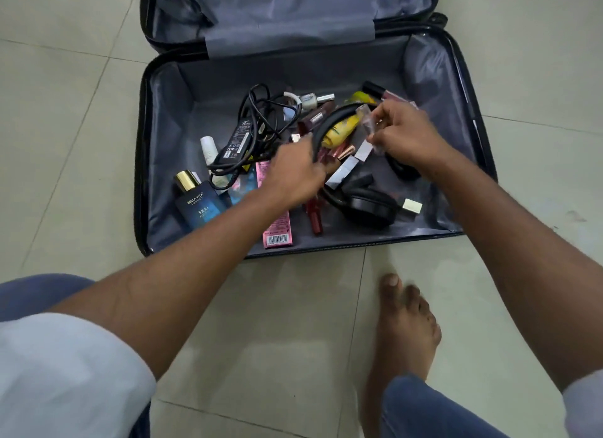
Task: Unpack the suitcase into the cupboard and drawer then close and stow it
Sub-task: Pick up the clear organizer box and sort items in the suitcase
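Closest to me are my white sleeve (65,372) and my bare foot (408,320) on the tiled floor (65,144). Beyond them the suitcase (163,163) lies open flat on the floor, its long axis running left to right, with the lid (287,10) folded away from me.

Both my arms reach into the near half. My left hand (293,173) is closed around the band of the black headphones (365,206), whose earcup rests near the front wall. My right hand (404,134) pinches a small clear item (368,121) between fingertips; I cannot tell what it is.

Clutter crowds the headphones: lipsticks (346,152) and a yellow tube (339,131) lie under the band, and a pink box (277,232) lies under my left wrist, pointing toward me. Left of that sit a black charger (236,142) with tangled cable, a white tube (208,147) and a blue perfume bottle (195,202) with a gold cap, tilted toward the back left.
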